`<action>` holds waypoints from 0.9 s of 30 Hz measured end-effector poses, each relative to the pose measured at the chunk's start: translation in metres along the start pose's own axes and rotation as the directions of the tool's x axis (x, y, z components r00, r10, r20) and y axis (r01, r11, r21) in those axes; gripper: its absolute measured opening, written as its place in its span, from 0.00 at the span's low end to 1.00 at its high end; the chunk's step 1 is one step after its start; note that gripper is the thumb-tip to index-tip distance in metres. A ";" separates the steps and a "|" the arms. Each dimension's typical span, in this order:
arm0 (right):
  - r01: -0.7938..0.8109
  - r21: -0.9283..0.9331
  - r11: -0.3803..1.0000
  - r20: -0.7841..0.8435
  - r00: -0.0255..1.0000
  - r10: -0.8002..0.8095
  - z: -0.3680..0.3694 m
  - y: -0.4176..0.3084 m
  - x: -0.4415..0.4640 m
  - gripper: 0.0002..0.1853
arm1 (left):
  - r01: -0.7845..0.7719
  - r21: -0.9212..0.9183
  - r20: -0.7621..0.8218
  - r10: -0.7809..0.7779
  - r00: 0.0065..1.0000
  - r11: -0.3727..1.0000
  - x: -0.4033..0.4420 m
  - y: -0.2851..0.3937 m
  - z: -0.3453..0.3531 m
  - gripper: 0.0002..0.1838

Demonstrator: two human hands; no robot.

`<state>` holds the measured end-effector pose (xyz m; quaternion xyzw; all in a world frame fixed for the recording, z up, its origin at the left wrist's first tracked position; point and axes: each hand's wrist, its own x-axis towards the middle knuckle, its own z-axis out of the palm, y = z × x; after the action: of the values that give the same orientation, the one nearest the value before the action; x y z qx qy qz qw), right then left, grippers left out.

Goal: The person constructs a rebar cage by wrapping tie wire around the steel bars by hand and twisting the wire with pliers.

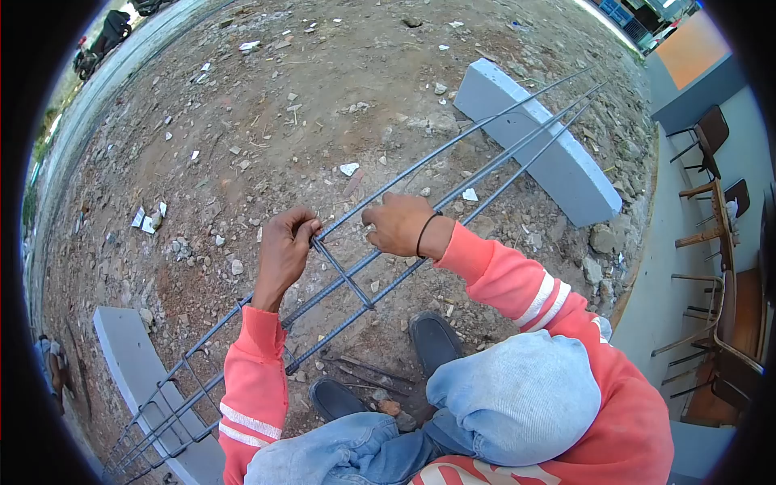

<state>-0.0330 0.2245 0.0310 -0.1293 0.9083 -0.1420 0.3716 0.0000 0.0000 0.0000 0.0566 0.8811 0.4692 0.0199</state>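
Note:
A long cage of steel reinforcing bars (pixel 485 171) runs diagonally in front of me, with square stirrups around the bars. My left hand (pixel 284 246) is closed, thumb and forefinger pinched at the corner of a stirrup (pixel 343 273) where it meets the upper bar. Beside that corner, to the right, my right hand (pixel 402 224) is held over the bars with its fingers curled together. Whatever lies between the right fingertips is hidden or too small to make out. A dark band circles the right wrist.
Two grey concrete blocks, one upper right (pixel 537 145) and one lower left (pixel 145 364), support the cage. Stony ground with white fragments (pixel 349 169) surrounds it. My shoes (pixel 435 341) are just below the bars. Chairs (pixel 708 137) stand on a paved floor at right.

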 end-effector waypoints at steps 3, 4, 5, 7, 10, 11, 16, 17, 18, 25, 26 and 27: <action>0.020 -0.345 0.938 -0.329 0.934 -0.141 0.010 0.000 -0.020 0.23 | 0.002 -0.070 -0.019 -0.003 1.000 0.998 0.002 -0.002 0.008 0.09; 0.034 -0.455 0.890 -0.483 0.830 -0.279 0.013 0.002 -0.026 0.19 | -0.001 -0.080 -0.027 -0.002 1.000 0.997 0.002 0.002 0.008 0.08; 0.034 -0.560 0.828 -0.592 0.683 -0.428 0.015 0.001 -0.031 0.16 | 0.006 -0.086 -0.043 -0.010 0.999 0.996 -0.001 0.005 0.006 0.08; 0.206 -0.599 0.774 -0.562 0.581 -0.589 0.006 -0.001 -0.040 0.11 | 0.017 -0.045 -0.062 -0.020 0.998 0.999 -0.003 0.010 0.004 0.08; 0.446 -0.460 0.768 -0.447 0.631 -0.635 -0.002 -0.016 -0.056 0.11 | 0.018 -0.075 -0.074 -0.024 0.997 0.997 0.000 0.000 0.004 0.09; 0.488 -0.425 0.763 -0.424 0.637 -0.644 -0.002 -0.022 -0.068 0.10 | -0.010 -0.090 -0.096 0.001 0.995 0.996 0.001 -0.003 0.007 0.09; 0.549 -0.296 0.782 -0.337 0.706 -0.623 -0.028 -0.033 -0.121 0.09 | -0.003 0.003 -0.099 0.003 0.995 1.000 -0.001 0.003 0.007 0.09; 0.503 -0.278 0.818 -0.366 0.732 -0.574 -0.041 -0.026 -0.129 0.10 | 0.006 -0.002 -0.115 -0.006 0.993 1.000 -0.001 0.003 0.006 0.09; 0.454 -0.261 0.852 -0.391 0.757 -0.523 -0.054 -0.018 -0.135 0.11 | -0.022 0.008 -0.127 0.023 0.992 1.000 -0.002 0.004 0.006 0.09; 0.391 -0.222 0.893 -0.378 0.810 -0.449 -0.051 0.080 -0.101 0.17 | -0.074 -0.016 -0.166 0.070 0.984 0.997 -0.007 -0.010 0.014 0.08; 0.468 -0.182 0.864 -0.326 0.801 -0.503 -0.044 0.072 -0.116 0.15 | -0.142 -0.016 -0.216 0.136 0.967 0.990 0.000 -0.007 0.016 0.08; 0.538 -0.141 0.831 -0.272 0.786 -0.555 -0.032 0.052 -0.127 0.14 | -0.125 0.014 -0.201 0.125 0.972 0.992 0.003 -0.003 0.013 0.08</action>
<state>0.0252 0.3208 0.1159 -0.3735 0.8813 -0.2359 0.1680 -0.0018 0.0096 -0.0094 0.0642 0.8735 0.4722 -0.0991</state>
